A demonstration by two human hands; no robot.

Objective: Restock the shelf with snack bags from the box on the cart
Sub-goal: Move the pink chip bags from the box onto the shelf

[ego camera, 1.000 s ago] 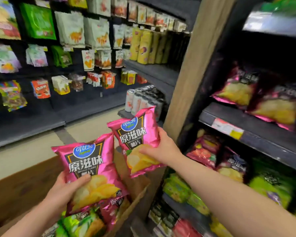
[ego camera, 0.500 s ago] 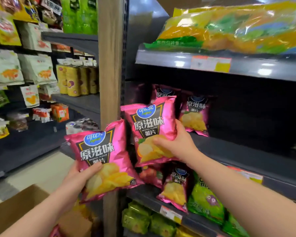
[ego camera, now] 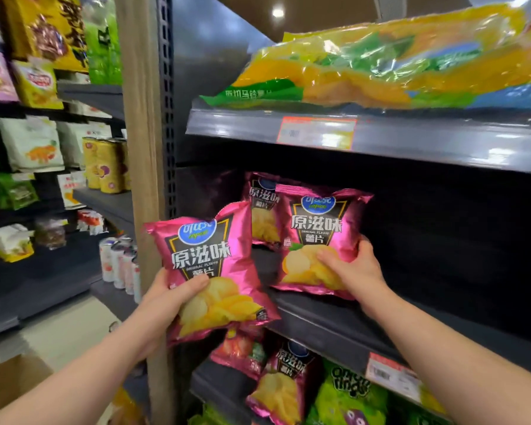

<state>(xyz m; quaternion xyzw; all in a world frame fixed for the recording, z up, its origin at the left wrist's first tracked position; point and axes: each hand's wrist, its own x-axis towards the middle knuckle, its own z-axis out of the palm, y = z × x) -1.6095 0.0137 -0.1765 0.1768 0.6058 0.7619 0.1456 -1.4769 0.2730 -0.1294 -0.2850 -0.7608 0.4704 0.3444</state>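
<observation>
My left hand (ego camera: 169,297) grips a pink chip bag (ego camera: 210,265) by its lower left, held in front of the shelf post. My right hand (ego camera: 354,271) grips a second pink chip bag (ego camera: 316,237) at its lower right, upright over the dark middle shelf (ego camera: 334,320). Behind it stands another pink bag (ego camera: 262,210) at the shelf's back left. A corner of the cardboard box (ego camera: 10,384) shows at the bottom left.
The middle shelf is dark and bare to the right of the bags. Above it a shelf (ego camera: 411,139) carries large yellow-green bags (ego camera: 396,62). Below, pink and green bags (ego camera: 347,394) fill a lower shelf. A wooden post (ego camera: 141,148) divides off the left aisle shelves.
My right hand has carried its bag up and rightwards onto the middle shelf, in front of the bag standing there. My left hand has lifted its bag higher, closer to the shelf.
</observation>
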